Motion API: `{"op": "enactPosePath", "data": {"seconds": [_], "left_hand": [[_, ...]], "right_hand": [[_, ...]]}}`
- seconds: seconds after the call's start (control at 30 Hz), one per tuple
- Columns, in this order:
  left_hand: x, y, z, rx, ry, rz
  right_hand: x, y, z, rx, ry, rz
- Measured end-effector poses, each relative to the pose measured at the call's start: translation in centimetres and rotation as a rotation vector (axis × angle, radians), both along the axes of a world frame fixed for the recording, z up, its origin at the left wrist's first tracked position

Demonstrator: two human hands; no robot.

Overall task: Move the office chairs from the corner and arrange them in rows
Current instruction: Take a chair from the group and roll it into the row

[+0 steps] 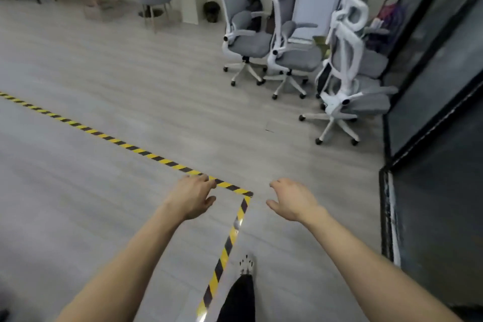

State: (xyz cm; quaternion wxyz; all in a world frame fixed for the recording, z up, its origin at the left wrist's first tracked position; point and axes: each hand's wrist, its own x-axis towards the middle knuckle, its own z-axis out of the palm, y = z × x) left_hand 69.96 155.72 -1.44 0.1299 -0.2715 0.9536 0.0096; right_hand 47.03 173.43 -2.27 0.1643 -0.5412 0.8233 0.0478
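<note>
We stand in an office: grey swivel chairs at one o'clock, glass partition at three, striped floor tape.

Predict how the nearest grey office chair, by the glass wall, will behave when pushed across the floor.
The nearest office chair probably rolls easily: its casters sit on smooth floor. Its tall back likely makes it tippy if shoved high.

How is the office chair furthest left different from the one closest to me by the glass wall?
The leftmost office chair stands well clear of the dark glass wall and is seen side-on, its grey backrest showing. The nearest office chair sits right beside that wall, its white back frame turned toward the camera. Both are grey with white frames, armrests and wheeled bases.
</note>
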Motion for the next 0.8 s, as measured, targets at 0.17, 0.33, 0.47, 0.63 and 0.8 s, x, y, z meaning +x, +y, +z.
{"op": "enactPosePath", "data": {"seconds": [0.17, 0.33, 0.47, 0.63, 0.8], "left_hand": [[-16.0, -5.6, -2.8, 0.008, -0.011, -0.146], [-31.7, -11.5, -3.4, 0.025, -0.028, -0.246], [-42.9, -14.9, -1.6, 0.02, -0.011, -0.318], [-55.7, -19.1, -0.4, 0.028, 0.014, -0.349], [-67.5, -24.0, -1.1, -0.007, 0.036, -0.328]], "right_hand": [[-13.7, -1.2, -1.2, 0.002, 0.021, -0.185], [-26.4, -4.7, -0.1, 0.019, 0.023, -0.308], [-35.2, -7.1, 1.2, -0.026, 0.056, -0.374], [-46.2, -10.8, 0.8, -0.031, 0.046, -0.417], [-58.6, -16.8, -0.1, -0.079, 0.069, -0.371]]}}
